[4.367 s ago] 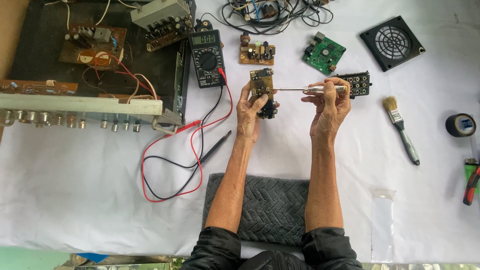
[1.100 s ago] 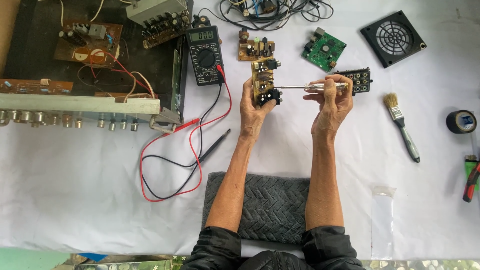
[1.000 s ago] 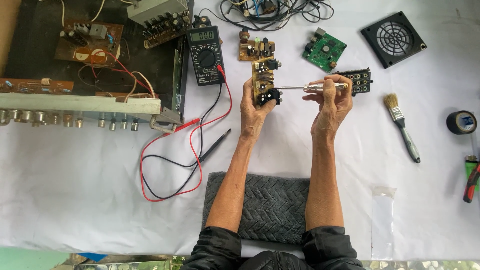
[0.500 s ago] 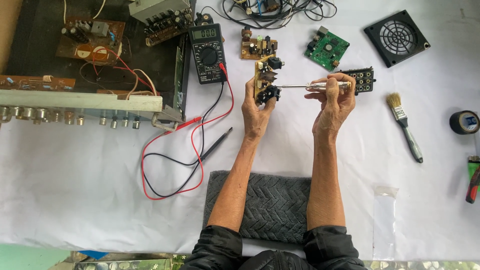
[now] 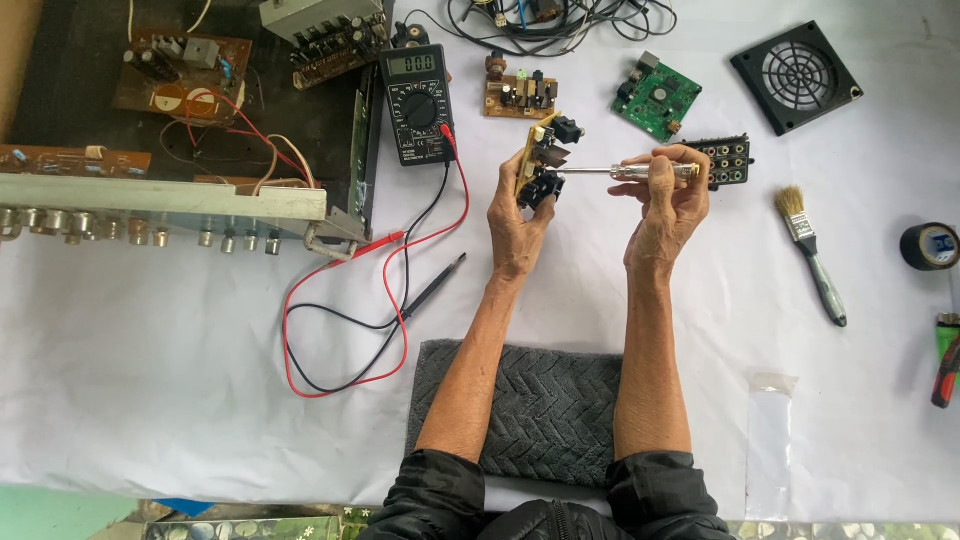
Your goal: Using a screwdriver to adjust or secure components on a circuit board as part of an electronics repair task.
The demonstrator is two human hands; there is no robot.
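Big white sheet (image 5: 150, 400) covers the whole bench. Top left sits an opened amp chassis (image 5: 180, 130), boards and red wires showing, its front strip of knobs facing the person. Near the bottom edge, a grey chevron mat (image 5: 545, 410) lies under both forearms.

Up top there's a tangle of cables (image 5: 560, 15), a black fan grille (image 5: 797, 75) to the right, and a multimeter (image 5: 417, 100) just beside the chassis, with red and black leads looping down across the sheet.

Both arms are up over the middle. Left hand (image 5: 518, 215) has its fingers curled around a small board (image 5: 540, 165), held on edge above the sheet, just below a brown board (image 5: 520, 93). Right hand (image 5: 668, 205) pinches a screwdriver (image 5: 625, 171) by the handle, shaft lying level and the tip meeting the small board. Just behind the right hand's fingers is a black jack block (image 5: 725, 158).

Smaller bits: a green board (image 5: 656, 97), a brush (image 5: 812, 255) to the right, a clear bag (image 5: 770, 440), tape roll (image 5: 929, 246) and pliers (image 5: 945, 360) at the far right edge.
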